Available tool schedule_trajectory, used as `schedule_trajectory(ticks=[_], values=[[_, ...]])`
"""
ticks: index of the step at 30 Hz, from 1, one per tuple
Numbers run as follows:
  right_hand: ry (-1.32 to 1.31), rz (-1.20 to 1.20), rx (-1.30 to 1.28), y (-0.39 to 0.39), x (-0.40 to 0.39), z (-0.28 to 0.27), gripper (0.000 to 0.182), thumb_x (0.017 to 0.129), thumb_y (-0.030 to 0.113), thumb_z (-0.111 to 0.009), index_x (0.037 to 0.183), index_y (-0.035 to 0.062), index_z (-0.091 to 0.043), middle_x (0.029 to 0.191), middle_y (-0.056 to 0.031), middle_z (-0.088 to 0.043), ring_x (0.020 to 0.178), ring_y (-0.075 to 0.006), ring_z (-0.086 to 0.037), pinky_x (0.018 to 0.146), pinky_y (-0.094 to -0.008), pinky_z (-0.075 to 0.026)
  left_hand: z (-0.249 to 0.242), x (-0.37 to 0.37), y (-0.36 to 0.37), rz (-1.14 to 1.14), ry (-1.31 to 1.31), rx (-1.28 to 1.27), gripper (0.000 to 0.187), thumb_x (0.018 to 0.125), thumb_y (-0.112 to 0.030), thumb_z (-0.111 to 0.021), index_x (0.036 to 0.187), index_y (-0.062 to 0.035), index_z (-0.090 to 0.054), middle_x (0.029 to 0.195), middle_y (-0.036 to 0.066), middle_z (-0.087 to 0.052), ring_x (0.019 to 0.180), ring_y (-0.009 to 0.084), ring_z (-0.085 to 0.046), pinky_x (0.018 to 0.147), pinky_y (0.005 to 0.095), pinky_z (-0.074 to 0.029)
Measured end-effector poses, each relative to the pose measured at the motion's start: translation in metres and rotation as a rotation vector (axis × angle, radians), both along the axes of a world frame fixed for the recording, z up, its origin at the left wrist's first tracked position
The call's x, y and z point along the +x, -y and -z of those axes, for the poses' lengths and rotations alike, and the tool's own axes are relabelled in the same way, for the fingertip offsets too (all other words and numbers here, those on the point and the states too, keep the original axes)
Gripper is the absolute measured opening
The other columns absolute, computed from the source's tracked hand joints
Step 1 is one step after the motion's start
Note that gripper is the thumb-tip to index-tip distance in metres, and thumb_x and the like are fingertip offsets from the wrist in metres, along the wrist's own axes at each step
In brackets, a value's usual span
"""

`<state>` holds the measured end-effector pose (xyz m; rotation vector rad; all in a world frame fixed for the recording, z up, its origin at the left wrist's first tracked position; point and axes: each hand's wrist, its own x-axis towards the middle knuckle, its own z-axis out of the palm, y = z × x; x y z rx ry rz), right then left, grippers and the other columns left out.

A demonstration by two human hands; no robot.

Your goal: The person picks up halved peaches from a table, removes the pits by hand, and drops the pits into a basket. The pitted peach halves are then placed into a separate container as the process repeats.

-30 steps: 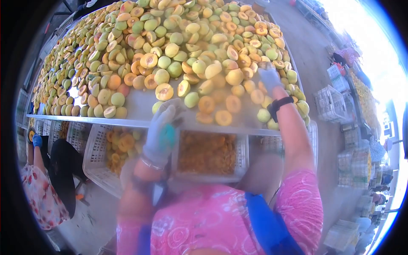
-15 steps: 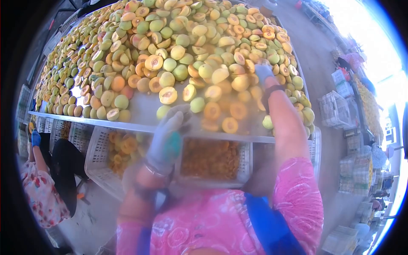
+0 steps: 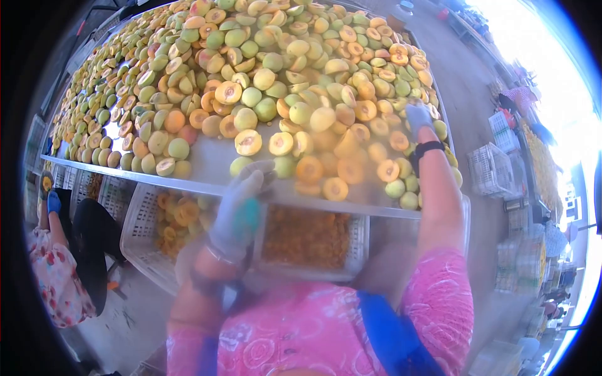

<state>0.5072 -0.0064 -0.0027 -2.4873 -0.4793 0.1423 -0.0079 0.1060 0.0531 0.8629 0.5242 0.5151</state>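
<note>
Halved and rounded yellow-green peaches (image 3: 228, 93) cover the metal table (image 3: 210, 156) in front of me. My left hand (image 3: 241, 207), in a pale glove with a green patch, is at the table's near edge. Its fingers stretch forward, partly blurred, beside a green peach (image 3: 240, 166). My right hand (image 3: 419, 119), also gloved, reaches into the peaches at the table's right side. Its fingertips are blurred and partly hidden, so I cannot make out a hold. Between my hands lie several cut halves (image 3: 335, 188), their orange insides facing up.
Below the table edge, a white crate (image 3: 359, 241) holds brownish-orange pieces. Another crate (image 3: 141, 235) to its left has peach halves in it. At far left sits another person (image 3: 59, 269) with a blue-gloved hand (image 3: 54, 202). White crates (image 3: 492, 169) stand on the floor at right.
My right hand has moved right and slightly back toward me along the table. Peaches near it have shifted, with several now gathered near the front right edge. My left hand has barely moved.
</note>
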Motion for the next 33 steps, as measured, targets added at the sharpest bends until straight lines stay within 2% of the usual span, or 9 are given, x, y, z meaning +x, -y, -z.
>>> schedule_trajectory(ticks=[5, 7, 9, 13, 17, 20, 27, 31, 33], values=[[0.120, 0.120, -0.275, 0.003, 0.077, 0.066, 0.063, 0.082, 0.032, -0.046, 0.139, 0.0072, -0.034, 0.134, -0.0205, -0.043, 0.124, -0.0293, -0.044, 0.097, -0.0368, -0.040, -0.009, -0.002, -0.006, -0.004, 0.026, -0.023, 0.035, 0.093, -0.030, -0.050, 0.120, -0.0066, -0.052, 0.119, 0.004, -0.055, 0.110, 0.0165, -0.050, 0.093, 0.0341, -0.038], [-0.039, 0.268, -0.061, -0.019, 0.003, 0.031, 0.060, 0.082, 0.032, -0.050, 0.134, 0.0059, -0.038, 0.125, -0.0192, -0.049, 0.114, -0.0289, -0.049, 0.091, -0.0376, -0.042, -0.011, -0.003, -0.007, -0.017, 0.018, -0.038, 0.035, 0.093, -0.030, -0.051, 0.120, -0.0065, -0.052, 0.120, 0.004, -0.054, 0.111, 0.0166, -0.050, 0.093, 0.0344, -0.038], [-0.109, -0.119, -0.030, -0.018, 0.052, 0.087, 0.050, 0.081, 0.031, -0.051, 0.124, 0.0060, -0.044, 0.111, -0.0161, -0.053, 0.099, -0.0260, -0.052, 0.081, -0.0382, -0.044, -0.012, -0.002, -0.006, -0.012, 0.086, -0.029, 0.036, 0.092, -0.030, -0.051, 0.120, -0.0066, -0.052, 0.121, 0.004, -0.054, 0.112, 0.0166, -0.049, 0.093, 0.0342, -0.038], [-0.533, 0.004, 0.283, -0.036, 0.004, 0.058, 0.047, 0.080, 0.028, -0.054, 0.120, 0.0069, -0.044, 0.104, -0.0126, -0.054, 0.092, -0.0221, -0.050, 0.079, -0.0352, -0.042, -0.011, 0.001, -0.002, 0.006, 0.086, -0.033, 0.036, 0.093, -0.029, -0.049, 0.121, -0.0064, -0.052, 0.122, 0.004, -0.053, 0.113, 0.0176, -0.049, 0.094, 0.0351, -0.037], [-0.198, -0.290, 0.511, -0.073, -0.057, 0.052, 0.056, 0.081, 0.028, -0.058, 0.129, 0.0076, -0.037, 0.094, -0.0084, -0.054, 0.079, -0.0198, -0.051, 0.064, -0.0332, -0.043, -0.002, 0.013, 0.001, 0.020, 0.063, 0.034, 0.035, 0.094, -0.029, -0.047, 0.121, -0.0064, -0.052, 0.120, 0.005, -0.053, 0.113, 0.0188, -0.049, 0.094, 0.0357, -0.038], [-0.518, -0.279, 0.470, -0.069, -0.105, 0.003, 0.056, 0.081, 0.028, -0.061, 0.129, 0.0099, -0.038, 0.094, -0.0067, -0.054, 0.079, -0.0176, -0.053, 0.062, -0.0332, -0.044, -0.002, 0.015, 0.001, -0.021, 0.030, 0.009, 0.035, 0.095, -0.028, -0.047, 0.121, -0.0063, -0.052, 0.119, 0.005, -0.054, 0.111, 0.0185, -0.050, 0.092, 0.0355, -0.039], [-0.535, -0.296, 0.327, -0.004, -0.111, -0.063, 0.056, 0.083, 0.029, -0.062, 0.131, 0.0127, -0.038, 0.119, -0.0061, -0.051, 0.106, -0.0203, -0.052, 0.084, -0.0384, -0.044, 0.018, 0.009, -0.021, -0.144, 0.061, 0.020, 0.034, 0.092, -0.026, -0.050, 0.120, -0.0064, -0.053, 0.116, 0.002, -0.055, 0.106, 0.0164, -0.051, 0.091, 0.0345, -0.040], [0.137, -0.970, -0.022, 0.047, 0.041, 0.073, 0.051, 0.083, 0.028, -0.055, 0.128, 0.0067, -0.041, 0.120, -0.0101, -0.050, 0.106, -0.0222, -0.047, 0.090, -0.0333, -0.040, 0.013, 0.000, -0.039, -0.275, 0.092, 0.040, 0.036, 0.091, -0.026, -0.052, 0.122, -0.0076, -0.051, 0.116, 0.003, -0.055, 0.108, 0.0177, -0.050, 0.092, 0.0345, -0.039], [-0.294, -0.599, -0.025, 0.027, -0.046, 0.029, 0.056, 0.083, 0.028, -0.057, 0.132, 0.0083, -0.038, 0.123, -0.0089, -0.048, 0.108, -0.0233, -0.046, 0.091, -0.0388, -0.039, 0.017, -0.004, -0.050, -0.377, 0.162, 0.085, 0.037, 0.089, -0.025, -0.054, 0.122, -0.0081, -0.052, 0.117, 0.003, -0.055, 0.108, 0.0177, -0.050, 0.091, 0.0328, -0.039]])
